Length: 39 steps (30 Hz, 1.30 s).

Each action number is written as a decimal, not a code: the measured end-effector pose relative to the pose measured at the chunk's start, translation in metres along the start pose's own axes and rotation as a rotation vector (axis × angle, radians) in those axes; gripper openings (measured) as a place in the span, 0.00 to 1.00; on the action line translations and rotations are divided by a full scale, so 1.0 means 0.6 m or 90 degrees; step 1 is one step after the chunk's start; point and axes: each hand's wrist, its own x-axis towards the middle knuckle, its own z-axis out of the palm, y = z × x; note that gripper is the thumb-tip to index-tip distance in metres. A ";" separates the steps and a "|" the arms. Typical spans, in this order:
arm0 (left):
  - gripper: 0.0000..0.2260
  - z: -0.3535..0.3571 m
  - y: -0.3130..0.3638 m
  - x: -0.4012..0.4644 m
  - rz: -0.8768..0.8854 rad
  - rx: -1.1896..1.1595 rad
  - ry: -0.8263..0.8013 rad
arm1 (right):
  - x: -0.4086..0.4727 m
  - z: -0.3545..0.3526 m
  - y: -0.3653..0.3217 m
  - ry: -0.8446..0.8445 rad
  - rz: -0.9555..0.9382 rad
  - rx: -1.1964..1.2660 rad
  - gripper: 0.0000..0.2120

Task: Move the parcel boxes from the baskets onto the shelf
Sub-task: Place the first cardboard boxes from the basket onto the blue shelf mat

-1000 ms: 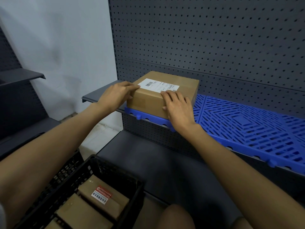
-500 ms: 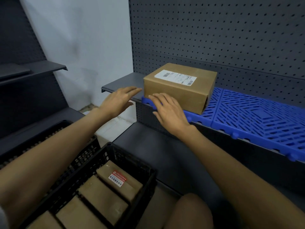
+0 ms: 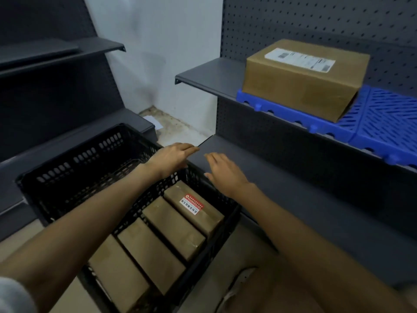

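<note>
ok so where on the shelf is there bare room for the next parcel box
The blue mat lies bare to the right of the parcel box on the shelf. A bare dark strip of shelf lies to its left. The near half of the black basket is crowded: four boxes packed side by side. Both hands hold nothing.

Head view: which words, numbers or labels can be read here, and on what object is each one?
White shipping label on the parcel box on the shelf: print and barcodes too blurred to read.
Red and white sticker on the parcel box in the basket: characters too small to read.
No other text.
</note>
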 end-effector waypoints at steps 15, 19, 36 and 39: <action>0.39 0.255 0.005 -0.030 0.009 -0.036 -0.276 | -0.023 0.247 0.000 -0.196 0.076 0.047 0.33; 0.42 0.288 0.011 -0.016 0.006 -0.027 -0.320 | -0.024 0.286 -0.001 -0.231 0.116 0.054 0.40; 0.45 0.292 0.029 0.020 0.021 0.054 -0.333 | -0.023 0.296 0.005 -0.296 0.188 0.031 0.52; 0.45 0.258 0.027 0.016 0.019 0.055 -0.305 | -0.024 0.267 0.000 -0.268 0.182 0.027 0.51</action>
